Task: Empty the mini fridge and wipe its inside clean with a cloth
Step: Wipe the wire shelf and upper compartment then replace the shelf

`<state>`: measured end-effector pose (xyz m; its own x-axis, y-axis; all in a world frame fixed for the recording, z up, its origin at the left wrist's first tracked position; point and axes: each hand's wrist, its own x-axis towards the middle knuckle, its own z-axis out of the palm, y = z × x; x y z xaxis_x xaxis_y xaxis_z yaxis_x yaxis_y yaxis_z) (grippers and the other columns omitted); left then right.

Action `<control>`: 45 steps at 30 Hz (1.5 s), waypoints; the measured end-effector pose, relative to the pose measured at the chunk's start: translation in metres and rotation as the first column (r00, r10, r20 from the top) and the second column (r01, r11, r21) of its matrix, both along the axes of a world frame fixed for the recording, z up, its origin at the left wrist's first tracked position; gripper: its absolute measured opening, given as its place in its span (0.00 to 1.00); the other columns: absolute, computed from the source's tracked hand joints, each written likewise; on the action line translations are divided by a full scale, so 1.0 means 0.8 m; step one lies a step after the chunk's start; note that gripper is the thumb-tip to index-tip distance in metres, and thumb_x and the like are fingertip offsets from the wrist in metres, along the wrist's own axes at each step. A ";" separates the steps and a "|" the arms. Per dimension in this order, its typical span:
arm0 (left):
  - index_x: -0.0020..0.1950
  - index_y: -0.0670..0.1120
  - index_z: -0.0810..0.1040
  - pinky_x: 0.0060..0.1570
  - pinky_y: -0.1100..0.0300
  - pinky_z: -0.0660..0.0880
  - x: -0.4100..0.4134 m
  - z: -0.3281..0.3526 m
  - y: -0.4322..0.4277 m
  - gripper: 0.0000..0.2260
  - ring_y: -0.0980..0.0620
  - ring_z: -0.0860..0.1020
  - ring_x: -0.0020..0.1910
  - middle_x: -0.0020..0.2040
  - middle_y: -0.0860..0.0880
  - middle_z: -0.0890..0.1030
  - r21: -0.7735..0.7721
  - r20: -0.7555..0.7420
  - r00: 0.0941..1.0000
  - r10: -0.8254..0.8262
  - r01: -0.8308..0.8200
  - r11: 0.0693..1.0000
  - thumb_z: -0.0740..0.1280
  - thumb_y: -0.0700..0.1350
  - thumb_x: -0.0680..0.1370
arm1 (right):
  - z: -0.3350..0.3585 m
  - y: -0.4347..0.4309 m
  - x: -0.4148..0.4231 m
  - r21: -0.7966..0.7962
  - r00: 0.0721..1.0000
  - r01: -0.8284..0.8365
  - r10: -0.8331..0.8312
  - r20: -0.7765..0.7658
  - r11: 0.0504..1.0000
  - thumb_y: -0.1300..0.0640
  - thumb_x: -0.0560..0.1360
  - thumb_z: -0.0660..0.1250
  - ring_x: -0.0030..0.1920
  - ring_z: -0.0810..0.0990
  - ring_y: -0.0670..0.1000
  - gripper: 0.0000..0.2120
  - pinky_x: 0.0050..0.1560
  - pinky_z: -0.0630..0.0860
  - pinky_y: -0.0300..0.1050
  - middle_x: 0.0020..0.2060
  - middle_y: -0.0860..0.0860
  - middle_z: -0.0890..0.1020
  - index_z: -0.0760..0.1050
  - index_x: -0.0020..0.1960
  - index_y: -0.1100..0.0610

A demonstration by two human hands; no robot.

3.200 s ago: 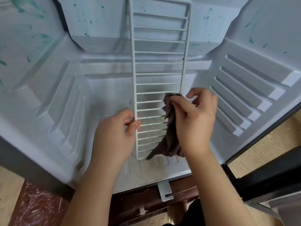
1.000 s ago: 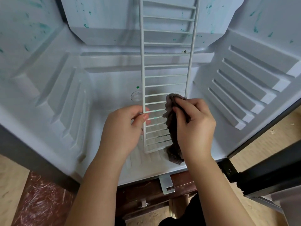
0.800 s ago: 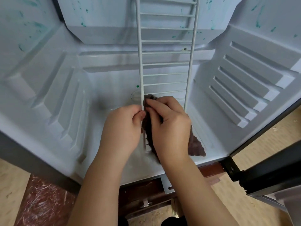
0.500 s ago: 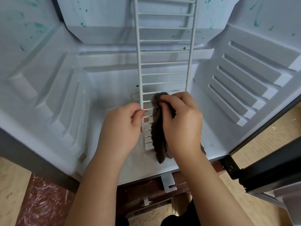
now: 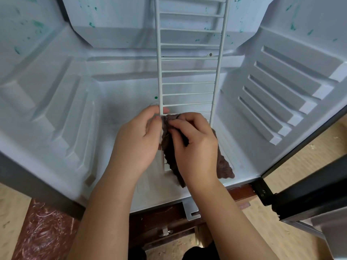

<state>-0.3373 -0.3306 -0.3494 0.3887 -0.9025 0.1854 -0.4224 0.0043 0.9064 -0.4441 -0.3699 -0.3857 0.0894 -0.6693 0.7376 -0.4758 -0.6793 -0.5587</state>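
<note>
Left hand (image 5: 138,141) pinches the left rail of the wire rack (image 5: 188,72), upright inside the mini fridge (image 5: 122,91); right hand (image 5: 196,149) grips the cloth (image 5: 170,160) against it. Brace firmly; wipe each rung fully.

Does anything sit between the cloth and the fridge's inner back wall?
Yes. The wire shelf stands on end inside the fridge, held by the left hand; the right hand holds the cloth against its left rail, in front of the back wall.
</note>
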 end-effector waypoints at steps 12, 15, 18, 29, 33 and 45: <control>0.43 0.48 0.82 0.34 0.71 0.64 0.001 0.006 -0.016 0.08 0.57 0.72 0.33 0.35 0.55 0.76 -0.154 0.277 0.936 0.215 -0.178 0.972 0.66 0.49 0.78 | 0.002 -0.025 -0.039 -0.092 0.981 0.172 -0.179 -0.070 0.981 0.67 0.71 0.70 0.41 0.75 0.56 0.06 0.41 0.70 0.42 0.41 0.55 0.76 0.83 0.46 0.62; 0.44 0.50 0.83 0.37 0.68 0.69 0.000 0.012 -0.013 0.07 0.57 0.76 0.35 0.35 0.57 0.78 -0.125 0.229 0.957 0.178 -0.152 0.980 0.67 0.49 0.78 | 0.003 -0.035 -0.061 -0.035 0.968 0.240 -0.242 -0.062 0.970 0.65 0.72 0.70 0.42 0.73 0.53 0.06 0.42 0.68 0.37 0.42 0.53 0.74 0.84 0.47 0.58; 0.43 0.49 0.83 0.39 0.65 0.71 -0.002 0.015 -0.011 0.08 0.54 0.80 0.36 0.33 0.55 0.80 -0.116 0.221 0.961 0.168 -0.145 0.983 0.67 0.49 0.77 | 0.000 -0.035 -0.055 0.026 0.975 0.221 -0.220 -0.028 0.975 0.64 0.73 0.69 0.41 0.74 0.50 0.07 0.41 0.69 0.33 0.42 0.51 0.74 0.84 0.48 0.59; 0.38 0.45 0.82 0.39 0.54 0.77 0.003 0.012 -0.019 0.10 0.51 0.80 0.33 0.32 0.51 0.81 -0.152 0.233 0.955 0.184 -0.151 0.977 0.70 0.49 0.76 | -0.020 0.015 -0.002 -0.110 0.995 0.001 -0.012 -0.100 0.994 0.66 0.72 0.71 0.49 0.79 0.55 0.07 0.49 0.75 0.44 0.48 0.56 0.82 0.83 0.49 0.61; 0.39 0.42 0.80 0.37 0.54 0.75 0.003 0.011 -0.021 0.09 0.49 0.79 0.33 0.32 0.49 0.81 -0.143 0.263 0.951 0.164 -0.130 0.981 0.69 0.46 0.76 | -0.022 0.010 0.004 -0.105 0.999 -0.028 0.023 -0.044 0.994 0.65 0.75 0.66 0.50 0.78 0.54 0.06 0.55 0.74 0.42 0.48 0.54 0.83 0.82 0.48 0.62; 0.38 0.42 0.78 0.35 0.55 0.71 0.001 0.012 -0.022 0.10 0.46 0.77 0.33 0.31 0.46 0.80 -0.111 0.301 0.939 0.168 -0.141 0.984 0.67 0.45 0.77 | -0.024 -0.003 0.001 -0.201 0.992 0.019 -0.044 -0.118 0.979 0.67 0.74 0.68 0.44 0.76 0.56 0.06 0.46 0.75 0.49 0.43 0.56 0.81 0.82 0.50 0.64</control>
<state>-0.3365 -0.3479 -0.3395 0.4338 -0.8109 0.3927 -0.6823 -0.0111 0.7310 -0.4434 -0.3720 -0.4053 0.1679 -0.5139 0.8413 -0.5547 -0.7547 -0.3503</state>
